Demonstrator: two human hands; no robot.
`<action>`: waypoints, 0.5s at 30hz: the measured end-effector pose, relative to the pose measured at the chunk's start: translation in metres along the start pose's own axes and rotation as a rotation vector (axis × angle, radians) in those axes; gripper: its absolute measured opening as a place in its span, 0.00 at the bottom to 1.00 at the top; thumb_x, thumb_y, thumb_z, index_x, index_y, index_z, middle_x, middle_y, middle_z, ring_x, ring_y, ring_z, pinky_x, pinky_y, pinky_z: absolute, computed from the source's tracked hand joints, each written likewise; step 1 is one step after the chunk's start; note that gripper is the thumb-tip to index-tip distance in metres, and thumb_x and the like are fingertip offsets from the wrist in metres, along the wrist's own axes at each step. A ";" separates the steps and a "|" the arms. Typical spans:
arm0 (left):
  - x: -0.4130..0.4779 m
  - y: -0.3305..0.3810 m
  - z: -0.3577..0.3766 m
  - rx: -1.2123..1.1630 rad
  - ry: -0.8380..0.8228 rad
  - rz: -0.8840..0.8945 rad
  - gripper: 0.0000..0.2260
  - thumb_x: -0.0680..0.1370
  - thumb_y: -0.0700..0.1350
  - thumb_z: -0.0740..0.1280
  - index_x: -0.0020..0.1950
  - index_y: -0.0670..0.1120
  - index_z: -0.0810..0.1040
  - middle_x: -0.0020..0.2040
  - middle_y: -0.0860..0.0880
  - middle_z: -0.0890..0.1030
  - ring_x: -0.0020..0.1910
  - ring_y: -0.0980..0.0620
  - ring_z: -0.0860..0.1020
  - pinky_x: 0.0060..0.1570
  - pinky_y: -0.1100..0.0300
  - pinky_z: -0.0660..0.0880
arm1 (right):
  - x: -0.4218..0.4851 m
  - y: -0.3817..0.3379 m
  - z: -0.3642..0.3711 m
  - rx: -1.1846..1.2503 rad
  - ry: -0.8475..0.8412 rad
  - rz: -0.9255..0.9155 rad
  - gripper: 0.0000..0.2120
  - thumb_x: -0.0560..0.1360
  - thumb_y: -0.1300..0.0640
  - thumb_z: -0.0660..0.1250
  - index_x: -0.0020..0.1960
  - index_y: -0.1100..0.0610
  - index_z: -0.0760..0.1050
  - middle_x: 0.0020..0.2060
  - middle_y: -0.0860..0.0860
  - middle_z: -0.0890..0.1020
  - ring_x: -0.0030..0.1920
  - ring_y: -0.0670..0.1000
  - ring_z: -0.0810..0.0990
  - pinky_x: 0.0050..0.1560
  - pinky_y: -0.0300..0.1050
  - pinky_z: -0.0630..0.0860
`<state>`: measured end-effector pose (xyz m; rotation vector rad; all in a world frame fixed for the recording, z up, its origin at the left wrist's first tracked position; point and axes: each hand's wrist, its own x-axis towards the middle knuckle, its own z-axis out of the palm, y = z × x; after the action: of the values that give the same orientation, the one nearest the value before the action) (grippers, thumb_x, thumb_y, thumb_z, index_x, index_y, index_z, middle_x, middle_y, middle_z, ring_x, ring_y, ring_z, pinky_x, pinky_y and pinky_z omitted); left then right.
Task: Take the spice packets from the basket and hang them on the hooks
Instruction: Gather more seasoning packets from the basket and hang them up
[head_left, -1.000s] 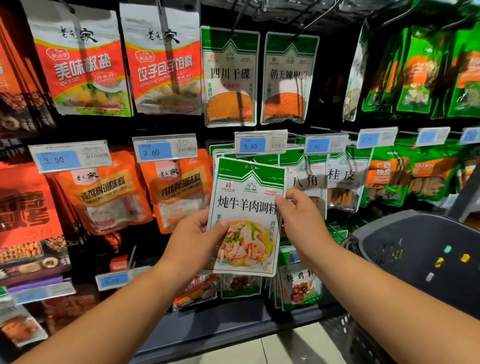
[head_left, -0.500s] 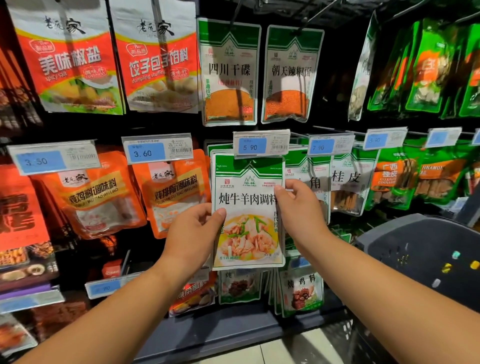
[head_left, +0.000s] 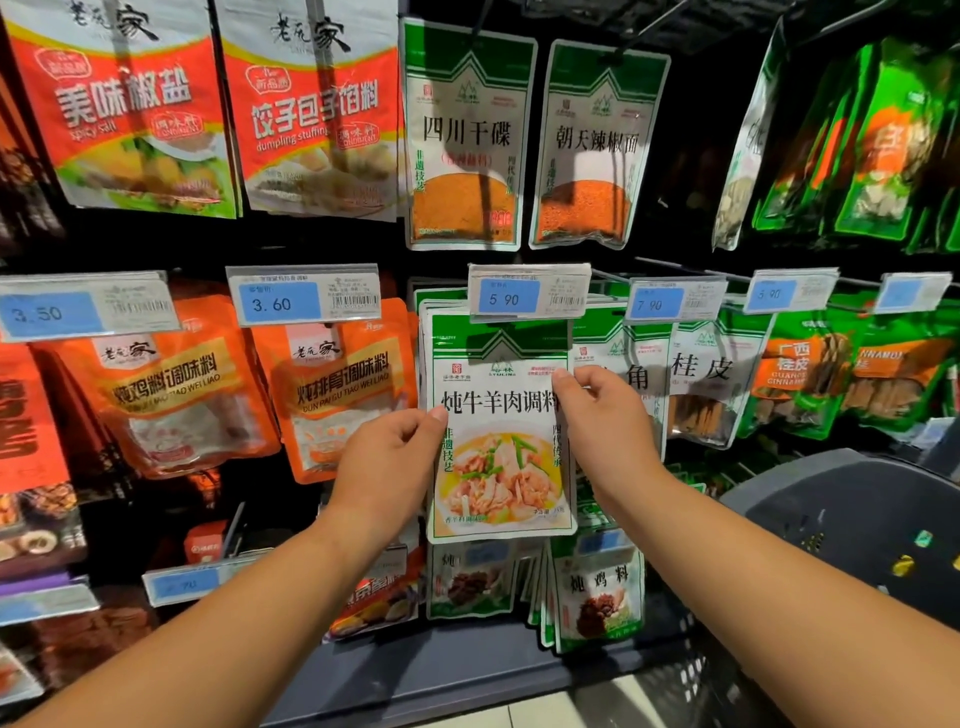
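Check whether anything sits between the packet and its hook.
Yes: the packet has its top edge tucked behind the price tag marked 5.90. The hook is hidden behind that tag, so I cannot tell whether the packet is on it yet. The left hand and right hand pinch its sides.

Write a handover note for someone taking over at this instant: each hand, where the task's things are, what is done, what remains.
Left hand: pinches the left edge of the green-and-white spice packet.
Right hand: pinches its right edge, higher up.
Packet: upright, top behind the 5.90 price tag, before matching hung packets; whether it sits on the hook is hidden.
Basket: lower right, contents unclear.
Done: packet out of basket, at its row.
Left: seat it, let go, check basket.
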<state>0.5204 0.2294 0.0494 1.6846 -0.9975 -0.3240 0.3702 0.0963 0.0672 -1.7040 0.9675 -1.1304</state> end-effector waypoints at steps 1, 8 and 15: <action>0.001 0.001 0.001 0.005 0.010 0.003 0.25 0.85 0.52 0.61 0.36 0.34 0.68 0.18 0.55 0.62 0.46 0.53 0.84 0.67 0.51 0.72 | 0.003 0.002 0.001 -0.003 -0.009 -0.001 0.18 0.83 0.48 0.64 0.42 0.61 0.73 0.27 0.49 0.68 0.31 0.51 0.67 0.39 0.46 0.66; 0.019 -0.013 0.008 0.069 0.082 0.031 0.25 0.84 0.56 0.61 0.31 0.48 0.60 0.21 0.55 0.59 0.23 0.55 0.59 0.48 0.54 0.74 | 0.020 0.012 0.004 -0.105 -0.054 -0.031 0.18 0.83 0.47 0.63 0.38 0.55 0.70 0.25 0.44 0.67 0.30 0.47 0.67 0.37 0.45 0.66; 0.041 -0.032 0.014 0.072 0.136 0.022 0.28 0.84 0.58 0.61 0.35 0.37 0.69 0.22 0.54 0.61 0.29 0.51 0.66 0.43 0.53 0.70 | 0.040 0.016 0.016 -0.110 -0.111 -0.019 0.09 0.83 0.55 0.62 0.45 0.51 0.76 0.30 0.46 0.73 0.30 0.47 0.70 0.32 0.42 0.63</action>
<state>0.5504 0.1905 0.0269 1.7351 -0.9352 -0.1587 0.3945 0.0579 0.0602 -1.8475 0.9609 -0.9989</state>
